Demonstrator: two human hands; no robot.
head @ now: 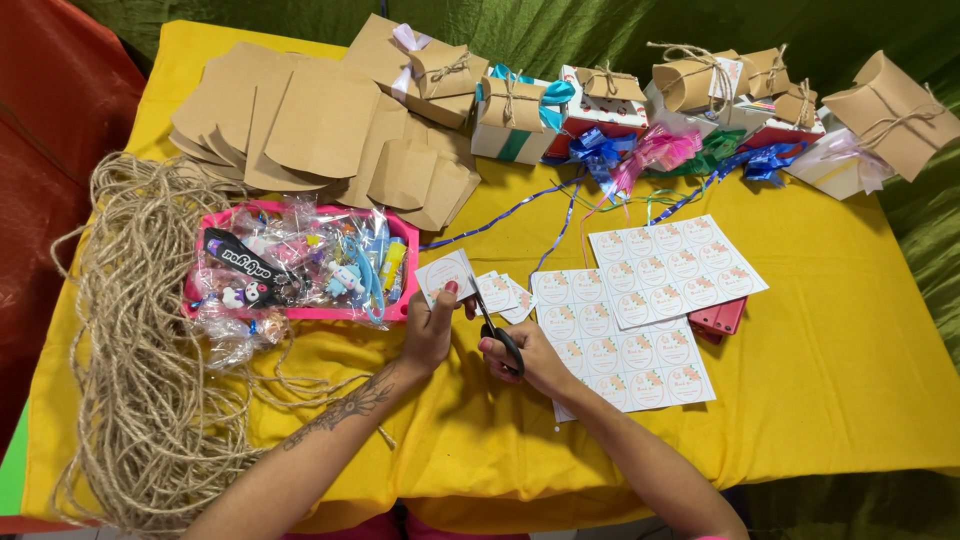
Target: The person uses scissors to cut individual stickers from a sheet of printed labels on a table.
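From the head camera I saw my left hand (432, 335) pinching a small square paper tag (445, 275) with a round printed design, thumb and fingers closed on its near edge, holding it up just above the surface (840, 380), which was covered in yellow cloth. My right hand (530, 358) was closed through the black loops of a pair of scissors (497, 325), the blades pointing away from me and meeting the tag's right side. Just right of the scissors lay a few cut tags (505, 293), and beyond them two sheets of round stickers (650, 300), overlapping, with a red flat object (720, 318) poking out from under their right edge.

Left of my left hand sat a pink tray (300, 312) full of small toys in clear wrappers. A large loose tangle of jute twine (140, 340) filled the left side of the surface and trailed toward me. At the far side lay a heap of flat kraft pillow boxes (310, 125), and to its right a row of made-up gift boxes (600, 100) tied with twine, with blue, pink and green ribbon bows (650, 150) in front of them.
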